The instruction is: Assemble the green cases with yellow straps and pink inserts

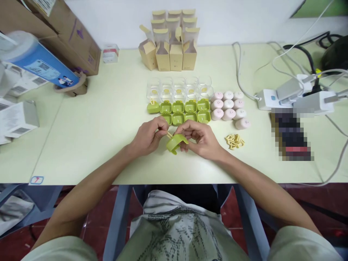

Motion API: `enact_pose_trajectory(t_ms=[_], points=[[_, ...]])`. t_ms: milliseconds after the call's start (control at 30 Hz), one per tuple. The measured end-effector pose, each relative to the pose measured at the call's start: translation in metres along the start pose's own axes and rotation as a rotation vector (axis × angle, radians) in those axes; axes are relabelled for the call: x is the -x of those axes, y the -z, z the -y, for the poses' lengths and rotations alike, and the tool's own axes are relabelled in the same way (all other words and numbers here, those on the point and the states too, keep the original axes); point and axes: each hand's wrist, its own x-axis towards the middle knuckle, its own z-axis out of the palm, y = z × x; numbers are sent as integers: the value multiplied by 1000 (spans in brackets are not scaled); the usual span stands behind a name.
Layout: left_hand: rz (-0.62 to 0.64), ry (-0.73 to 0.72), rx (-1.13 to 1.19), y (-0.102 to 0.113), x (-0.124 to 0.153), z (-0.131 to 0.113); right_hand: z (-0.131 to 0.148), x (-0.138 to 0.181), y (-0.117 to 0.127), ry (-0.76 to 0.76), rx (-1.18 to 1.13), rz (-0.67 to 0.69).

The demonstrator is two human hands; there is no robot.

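Printed shirt (pixel 182 232) nearest, I see a green shell (pixel 175 141) between left hand (pixel 150 136), pinching a beige strip (pixel 169 135), and half-curled right hand (pixel 202 140), gripping the shell.

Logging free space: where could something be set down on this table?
Free: a broad patch between the blue container and left hand; a smaller one between the yellow pieces and pixelated item. Crowded: around green cups, clear cups and cables.

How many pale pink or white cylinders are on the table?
10: three rows of three cylinders right of the green containers, plus one in front of the nearest row's right end.
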Motion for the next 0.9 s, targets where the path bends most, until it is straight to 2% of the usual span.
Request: enact_pose_trajectory(t_ms=[233,433,533,600,667,767,900], points=[[33,126,67,-2,5,4,3,-1,-4,-63,-66,-9],[31,219,160,-4,4,1,-2,-1,-4,-37,-88,-31],[-28,218,203,-2,3,-2,-10,0,-3,-5,-49,-76],[-86,159,207,2,3,-7,-14,1,-2,50,50,-146],[-89,55,88,7,2,-16,-15,3,-2,138,172,-186],[-59,-61,-202,13,5,-33,-14,6,-3,233,327,-149],[-97,-2,-309,20,25,-50,-16,9,-5,280,450,-31]])
